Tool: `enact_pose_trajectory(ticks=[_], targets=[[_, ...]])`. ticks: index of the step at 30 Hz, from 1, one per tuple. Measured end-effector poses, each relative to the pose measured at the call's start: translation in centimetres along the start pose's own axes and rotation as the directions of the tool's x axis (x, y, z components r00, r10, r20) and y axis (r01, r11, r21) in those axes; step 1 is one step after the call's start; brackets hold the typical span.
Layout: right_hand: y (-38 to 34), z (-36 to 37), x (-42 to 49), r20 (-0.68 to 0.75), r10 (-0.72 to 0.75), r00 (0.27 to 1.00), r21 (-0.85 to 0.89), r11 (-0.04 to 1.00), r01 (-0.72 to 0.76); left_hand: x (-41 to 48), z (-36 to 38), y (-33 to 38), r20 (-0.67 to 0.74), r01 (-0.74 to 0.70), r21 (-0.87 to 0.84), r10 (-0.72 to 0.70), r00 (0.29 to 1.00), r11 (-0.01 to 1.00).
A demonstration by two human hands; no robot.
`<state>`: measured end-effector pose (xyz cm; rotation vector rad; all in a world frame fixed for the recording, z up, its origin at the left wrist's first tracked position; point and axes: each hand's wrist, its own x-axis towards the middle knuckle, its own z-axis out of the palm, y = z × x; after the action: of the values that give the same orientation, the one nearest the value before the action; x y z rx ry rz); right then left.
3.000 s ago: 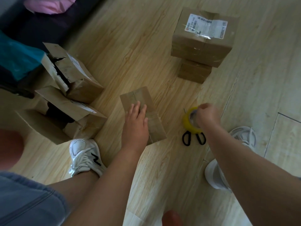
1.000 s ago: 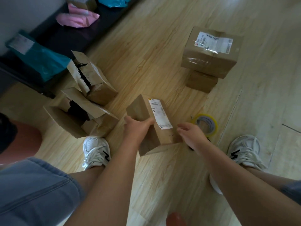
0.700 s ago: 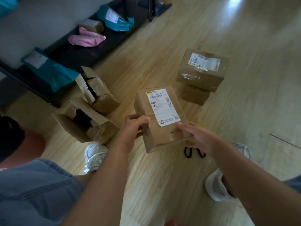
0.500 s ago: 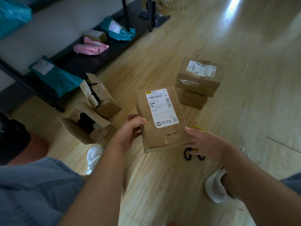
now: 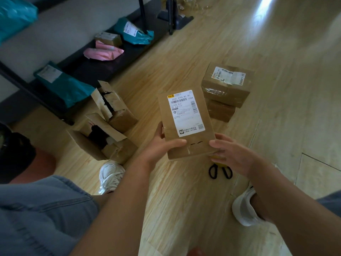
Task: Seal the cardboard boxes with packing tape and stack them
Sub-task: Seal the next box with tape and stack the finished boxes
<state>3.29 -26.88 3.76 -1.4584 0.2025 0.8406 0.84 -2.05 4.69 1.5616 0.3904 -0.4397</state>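
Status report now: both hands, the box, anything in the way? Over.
Left hand and right hand both grip labelled box, held above floor. Two-box stack beyond it. Scissors on floor below right hand.

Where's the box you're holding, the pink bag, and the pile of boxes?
held box (image 5: 186,111): head view, on its white label.
pink bag (image 5: 103,51): head view, on the bag's middle.
pile of boxes (image 5: 230,95): head view, on the top box's side.
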Motion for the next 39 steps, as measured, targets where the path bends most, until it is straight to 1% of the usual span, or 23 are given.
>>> enact_pose_trajectory(ticks=[2, 4, 6, 9, 12, 15, 20, 22, 24, 26, 28, 30, 32, 34, 35, 37, 39], targets=[[-0.3, 0.1, 0.0, -0.02, -0.018, 1.0, 0.009, 1.0, 0.018, 0.4, 0.8, -0.4, -0.043, -0.035, 0.055, 0.037, 0.998, 0.998], [-0.5, 0.2, 0.1, -0.025, -0.025, 0.999, -0.003, 1.0, 0.025, 0.6, 1.4, -0.7, -0.118, -0.067, 0.122, 0.081, 0.99, 0.99], [-0.6, 0.2, 0.0, -0.032, -0.034, 0.999, -0.006, 0.999, 0.034, 0.7, 1.8, -0.8, -0.155, -0.082, 0.164, 0.108, 0.982, 0.983], [-0.6, 0.3, 0.0, -0.047, -0.044, 0.998, 0.01, 0.999, 0.045, 0.6, 2.6, -1.0, -0.199, -0.148, 0.134, 0.173, 0.965, 0.98], [-0.4, 0.2, 0.2, -0.052, -0.041, 0.998, 0.024, 0.999, 0.043, 0.7, 3.3, -1.6, -0.246, -0.165, 0.069, 0.177, 0.953, 0.984], [-0.3, 0.0, 0.3, -0.042, -0.032, 0.999, 0.032, 0.999, 0.034, 0.7, 3.4, -2.1, -0.271, -0.137, 0.078, 0.153, 0.95, 0.987], [-0.2, 0.0, 0.6, -0.077, 0.007, 0.997, 0.007, 1.0, -0.007, 0.9, 2.9, -2.1, -0.271, -0.076, 0.084, 0.096, 0.958, 0.994], [0.0, -0.2, 0.9, -0.094, 0.03, 0.995, -0.001, 1.0, -0.03, 1.1, 2.2, -2.0, -0.331, -0.01, 0.1, 0.043, 0.943, 0.995], [0.2, -0.5, 1.7, -0.127, 0.064, 0.99, -0.033, 0.997, -0.069, 1.6, 1.3, -2.3, -0.419, 0.049, 0.175, 0.029, 0.908, 0.983], [0.5, -0.8, 2.7, -0.153, 0.114, 0.982, -0.145, 0.98, -0.137, 2.0, 0.5, -2.9, -0.444, 0.076, 0.307, 0.072, 0.893, 0.949], [0.5, -0.8, 3.9, -0.14, 0.17, 0.976, -0.274, 0.94, -0.203, 2.6, 0.1, -4.0, -0.416, 0.126, 0.471, 0.094, 0.904, 0.873], [0.6, -0.7, 5.0, -0.128, 0.22, 0.967, -0.358, 0.899, -0.252, 3.1, 0.0, -5.3, -0.393, 0.202, 0.561, 0.044, 0.919, 0.803], [0.7, -0.6, 6.3, -0.121, 0.255, 0.959, -0.413, 0.866, -0.283, 3.7, 0.0, -6.7, -0.382, 0.254, 0.592, -0.011, 0.924, 0.765], [0.6, -0.3, 7.4, -0.135, 0.27, 0.953, -0.428, 0.852, -0.302, 4.0, 0.0, -7.7, -0.341, 0.248, 0.616, -0.032, 0.94, 0.748], [0.5, -0.1, 7.9, -0.145, 0.272, 0.951, -0.408, 0.86, -0.308, 4.1, 0.0, -8.2, -0.328, 0.248, 0.638, -0.034, 0.944, 0.729], [0.4, -0.1, 9.3, -0.198, 0.25, 0.948, -0.353, 0.884, -0.307, 4.5, 0.1, -8.7, -0.349, 0.274, 0.691, -0.024, 0.937, 0.669], [0.5, -0.1, 10.9, -0.269, 0.218, 0.938, -0.359, 0.881, -0.308, 4.8, 0.2, -9.0, -0.384, 0.313, 0.716, -0.022, 0.923, 0.624]])
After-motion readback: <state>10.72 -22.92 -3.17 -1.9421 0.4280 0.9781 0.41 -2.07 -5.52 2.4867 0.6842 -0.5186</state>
